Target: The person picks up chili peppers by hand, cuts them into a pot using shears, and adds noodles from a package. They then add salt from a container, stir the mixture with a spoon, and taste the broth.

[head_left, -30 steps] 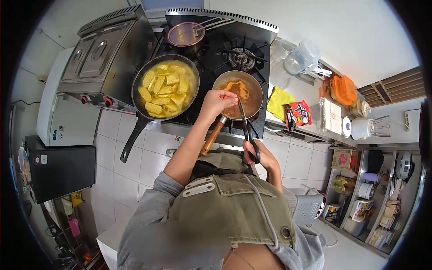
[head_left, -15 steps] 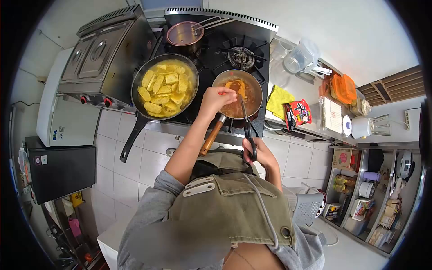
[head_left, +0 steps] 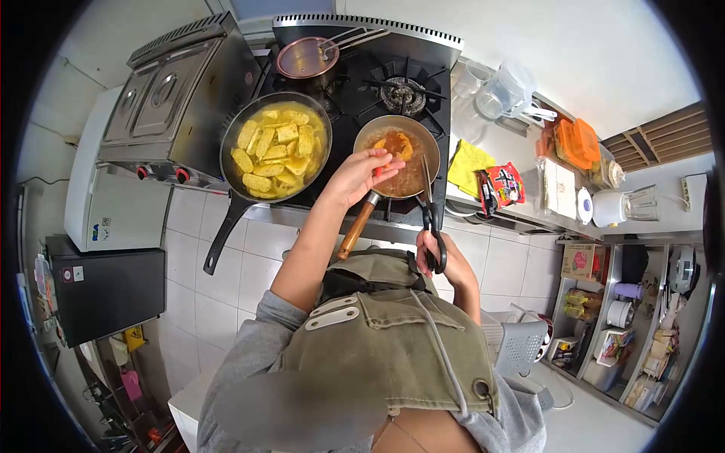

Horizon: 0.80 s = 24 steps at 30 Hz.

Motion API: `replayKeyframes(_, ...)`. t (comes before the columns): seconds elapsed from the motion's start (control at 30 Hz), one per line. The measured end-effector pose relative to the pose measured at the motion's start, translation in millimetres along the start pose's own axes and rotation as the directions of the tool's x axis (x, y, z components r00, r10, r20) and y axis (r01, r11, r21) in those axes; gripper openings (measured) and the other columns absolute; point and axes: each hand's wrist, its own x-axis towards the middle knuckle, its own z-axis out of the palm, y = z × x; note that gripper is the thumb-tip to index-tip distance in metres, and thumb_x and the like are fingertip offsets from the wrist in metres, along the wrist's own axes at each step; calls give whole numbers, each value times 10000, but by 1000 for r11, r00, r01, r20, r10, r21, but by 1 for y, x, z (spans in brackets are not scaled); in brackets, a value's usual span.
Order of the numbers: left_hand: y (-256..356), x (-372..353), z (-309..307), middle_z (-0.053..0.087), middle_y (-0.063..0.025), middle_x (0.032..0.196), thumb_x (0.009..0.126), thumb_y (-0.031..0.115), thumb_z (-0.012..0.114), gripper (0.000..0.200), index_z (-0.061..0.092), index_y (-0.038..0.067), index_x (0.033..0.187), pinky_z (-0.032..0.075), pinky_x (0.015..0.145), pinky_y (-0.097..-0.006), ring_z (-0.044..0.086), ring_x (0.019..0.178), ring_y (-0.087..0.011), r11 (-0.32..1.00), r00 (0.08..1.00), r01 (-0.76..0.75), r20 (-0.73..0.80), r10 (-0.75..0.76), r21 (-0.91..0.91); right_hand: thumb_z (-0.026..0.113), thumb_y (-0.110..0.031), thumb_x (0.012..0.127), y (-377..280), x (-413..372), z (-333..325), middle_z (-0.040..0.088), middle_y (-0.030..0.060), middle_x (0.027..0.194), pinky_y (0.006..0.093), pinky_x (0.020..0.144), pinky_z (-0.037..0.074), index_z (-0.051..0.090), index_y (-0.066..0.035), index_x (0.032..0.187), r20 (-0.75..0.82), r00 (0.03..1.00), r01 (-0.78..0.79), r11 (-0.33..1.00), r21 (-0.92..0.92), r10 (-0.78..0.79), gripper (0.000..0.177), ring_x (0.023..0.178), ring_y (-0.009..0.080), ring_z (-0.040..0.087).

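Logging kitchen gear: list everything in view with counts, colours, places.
stove: one, black, centre top
large pan: one, black, stove's left
food pieces: many, yellow, in large pan
small pan: one, grey, stove's right
pot: one, copper rim, stove's back left
oven: one, silver, left of stove
boxy units: two, white and black, far left
cloth: one, yellow, right counter
packet: one, red and black, beside cloth
jugs: count unclear, clear, counter's back
tubs: count unclear, orange, right of jugs
blender: one, white, counter's right
shelves: one unit, grey, far right
scissors: one, black handles, by small pan
red piece: one, red, by small pan
garment: one, olive, on torso
left hand: one, bare, pinching red piece
right hand: one, bare, holding scissors
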Motion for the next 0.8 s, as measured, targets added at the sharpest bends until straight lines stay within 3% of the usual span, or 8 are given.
replayKeyframes(0.07,1,-1,2,592,-143,1038,899,90,535,226,498,-54,1070,501,810,-242,602,961,-170,977,997,75,1,-76,200,406,-556,899,-3,-1,1,514,66,508,240,381,332,472,-50,793,-2,1000,-15,1000,-7,15,521,401,117,470)
replayKeyframes(0.1,1,-2,2,592,-143,1038,899,90,535,226,498,-54,1070,501,810,-242,602,961,-170,976,997,75,2,-77,202,436,-552,890,-4,-1,1,516,63,515,232,386,352,457,-44,815,21,999,-30,1000,5,30,515,407,110,475)
replayKeyframes(0.17,1,-4,1,626,-77,929,891,130,570,212,540,-21,1037,473,676,-184,591,815,-83,940,998,58,13,-66,338,475,-540,881,-4,-2,2,514,57,519,227,392,377,442,-34,852,32,998,-54,998,13,54,508,413,104,484)
replayKeyframes(0.27,-4,-3,-1,626,-59,892,879,145,594,207,563,-8,1016,429,601,-167,558,728,-62,919,999,5,29,-17,393,483,-552,872,-3,-3,2,513,53,521,231,391,376,448,-32,854,26,997,-71,997,-24,71,521,420,105,489)
replayKeyframes(0.5,-3,-6,7,631,-48,853,853,130,624,180,607,-9,965,453,601,-180,592,727,-72,861,998,-43,-10,56,507,507,-599,835,-4,-4,5,501,30,528,243,414,362,483,-7,913,36,994,-95,985,-142,101,597,448,102,481)
replayKeyframes(0.8,-2,-8,8,650,-56,860,829,106,653,169,621,-10,947,485,660,-171,604,743,-64,864,996,-89,43,77,496,509,-636,812,-1,-2,3,476,13,519,235,416,339,476,-19,879,57,996,-61,992,-113,68,621,451,89,458)
